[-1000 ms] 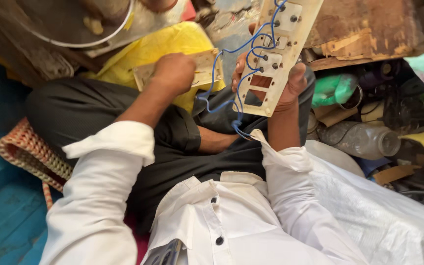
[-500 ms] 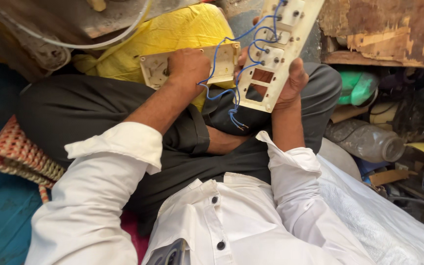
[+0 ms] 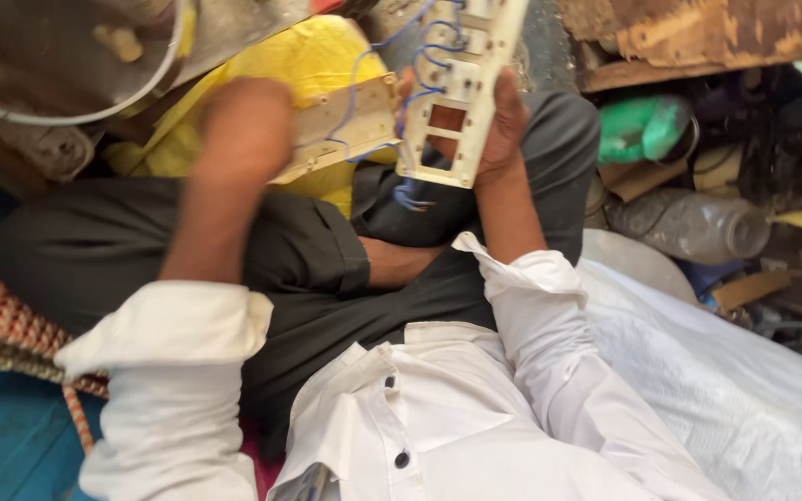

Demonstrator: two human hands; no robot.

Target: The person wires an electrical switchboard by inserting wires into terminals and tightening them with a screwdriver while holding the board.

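Currently: right hand [image 3: 503,121] grips the white switch plate [image 3: 461,88] upright over the lap, fingers wrapped behind it. Left hand [image 3: 248,125], blurred, rests on the back box [image 3: 345,125]; its fingers cannot be told. Blue wires [image 3: 401,56] link both. Judged: wiring inspection; steady plate needed.

Our left hand [image 3: 243,125] blurred, slid left along small plate [image 3: 341,125]; our right hand [image 3: 503,121] raised switch board [image 3: 457,93] higher.
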